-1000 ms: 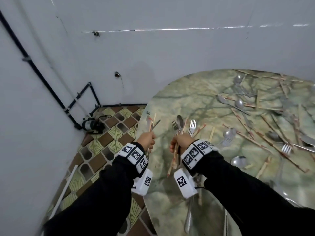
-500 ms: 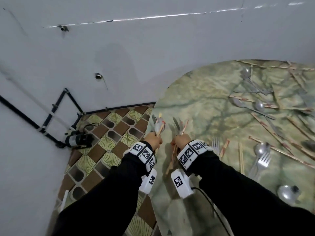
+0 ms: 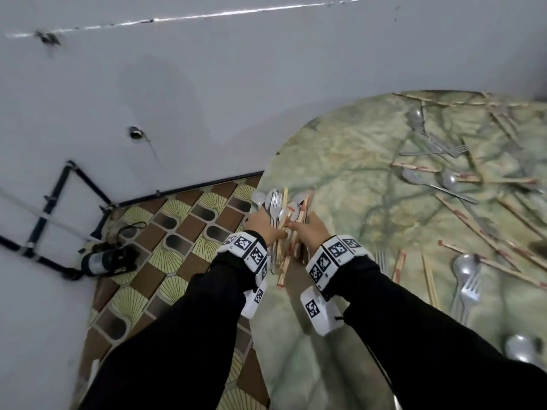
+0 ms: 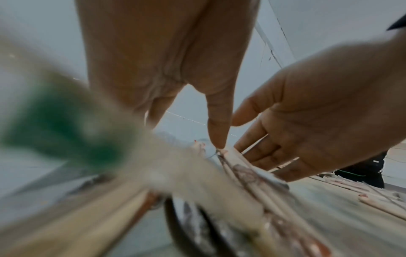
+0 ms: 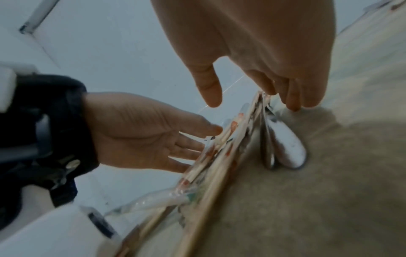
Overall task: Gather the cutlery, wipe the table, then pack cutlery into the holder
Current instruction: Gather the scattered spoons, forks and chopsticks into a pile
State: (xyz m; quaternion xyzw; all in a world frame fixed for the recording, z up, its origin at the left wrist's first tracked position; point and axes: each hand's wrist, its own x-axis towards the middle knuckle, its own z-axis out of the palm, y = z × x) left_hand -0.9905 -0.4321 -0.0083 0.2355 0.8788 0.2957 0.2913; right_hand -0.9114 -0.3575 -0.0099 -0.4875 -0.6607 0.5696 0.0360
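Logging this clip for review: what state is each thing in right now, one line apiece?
left hand: fingers straight, pressing the bundle's side.
right hand: fingers straight, pressing the opposite side.
cutlery bundle: squeezed together between both hands at the table edge.
loose cutlery: scattered, ungathered.
table: not wiped.

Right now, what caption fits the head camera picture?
Both hands press one bundle of cutlery together at the table edge.

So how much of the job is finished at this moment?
Early. Part gathered: both hands, left hand and right hand, press one cutlery bundle together at the table edge. Loose spoons and chopsticks remain. No wiping visible, holder out of view.
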